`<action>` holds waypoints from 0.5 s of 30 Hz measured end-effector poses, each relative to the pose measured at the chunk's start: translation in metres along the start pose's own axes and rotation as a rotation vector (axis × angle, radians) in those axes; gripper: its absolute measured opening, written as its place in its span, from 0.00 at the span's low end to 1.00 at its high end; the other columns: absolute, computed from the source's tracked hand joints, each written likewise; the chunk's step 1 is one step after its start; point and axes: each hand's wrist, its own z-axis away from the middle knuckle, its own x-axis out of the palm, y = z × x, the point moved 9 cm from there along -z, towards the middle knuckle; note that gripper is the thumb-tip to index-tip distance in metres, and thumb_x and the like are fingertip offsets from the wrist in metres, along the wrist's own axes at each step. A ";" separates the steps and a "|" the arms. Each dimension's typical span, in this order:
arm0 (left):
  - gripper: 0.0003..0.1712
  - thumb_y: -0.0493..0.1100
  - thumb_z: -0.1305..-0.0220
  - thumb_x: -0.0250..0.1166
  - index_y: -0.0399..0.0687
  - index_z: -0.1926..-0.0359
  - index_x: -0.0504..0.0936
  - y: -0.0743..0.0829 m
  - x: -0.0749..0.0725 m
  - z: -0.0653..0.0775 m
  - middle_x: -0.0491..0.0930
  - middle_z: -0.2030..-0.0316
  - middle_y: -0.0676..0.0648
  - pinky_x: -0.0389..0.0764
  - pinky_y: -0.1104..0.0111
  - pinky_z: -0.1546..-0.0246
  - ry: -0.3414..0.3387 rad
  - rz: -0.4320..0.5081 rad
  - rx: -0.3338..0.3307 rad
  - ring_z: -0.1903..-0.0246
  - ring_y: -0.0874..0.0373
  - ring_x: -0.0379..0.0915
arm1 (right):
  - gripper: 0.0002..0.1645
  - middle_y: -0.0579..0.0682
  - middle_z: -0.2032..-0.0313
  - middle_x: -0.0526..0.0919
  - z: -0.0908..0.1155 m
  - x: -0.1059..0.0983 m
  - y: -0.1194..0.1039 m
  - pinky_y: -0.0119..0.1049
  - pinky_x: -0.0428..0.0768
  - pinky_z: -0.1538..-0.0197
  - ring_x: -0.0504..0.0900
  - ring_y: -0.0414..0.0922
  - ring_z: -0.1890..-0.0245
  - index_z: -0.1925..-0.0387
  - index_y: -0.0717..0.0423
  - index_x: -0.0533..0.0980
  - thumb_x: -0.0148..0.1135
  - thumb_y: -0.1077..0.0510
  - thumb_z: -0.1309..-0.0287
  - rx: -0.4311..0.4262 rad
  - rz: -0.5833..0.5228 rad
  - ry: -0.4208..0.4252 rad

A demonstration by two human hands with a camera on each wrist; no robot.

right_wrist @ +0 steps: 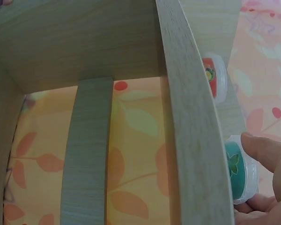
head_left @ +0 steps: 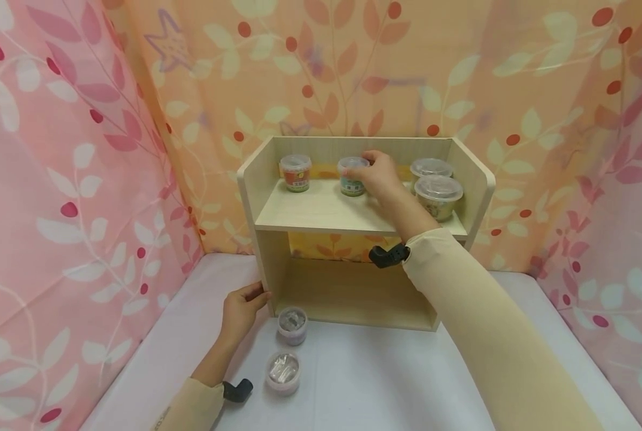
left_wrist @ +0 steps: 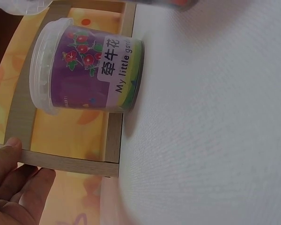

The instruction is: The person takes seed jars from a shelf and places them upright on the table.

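Fingers of the right hand (head_left: pixel 382 178) are clamping a teal-labelled cup (head_left: pixel 351 186) on the upper shelf (head_left: pixel 318 209); the left hand (head_left: pixel 240 313) is pinching the side panel (head_left: pixel 259 182). Probably light and stiff, the cup is inviting holds below its lid (head_left: pixel 351 162).

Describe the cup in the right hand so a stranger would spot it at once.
Before the orange leaf-print cloth stands a pale wooden shelf unit. On its upper shelf, look between the red-labelled cup at left and the two wider tubs at right. The cup there is the only one with a teal label, and the right hand grips it.
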 end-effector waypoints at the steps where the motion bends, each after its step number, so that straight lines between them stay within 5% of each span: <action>1: 0.20 0.37 0.38 0.74 0.36 0.46 0.86 -0.005 0.001 -0.002 0.89 0.56 0.37 0.83 0.78 0.61 0.006 0.001 0.007 0.55 0.54 0.86 | 0.49 0.52 0.25 0.65 0.001 0.000 -0.001 0.38 0.63 0.24 0.64 0.47 0.26 0.23 0.54 0.61 0.75 0.52 0.40 -0.006 -0.010 0.006; 15: 0.19 0.38 0.39 0.75 0.38 0.46 0.87 -0.010 -0.001 -0.002 0.89 0.56 0.39 0.82 0.78 0.62 0.022 -0.017 -0.006 0.56 0.55 0.85 | 0.49 0.53 0.29 0.70 0.040 -0.004 -0.014 0.41 0.69 0.27 0.69 0.48 0.30 0.26 0.58 0.64 0.77 0.50 0.43 -0.154 -0.033 -0.050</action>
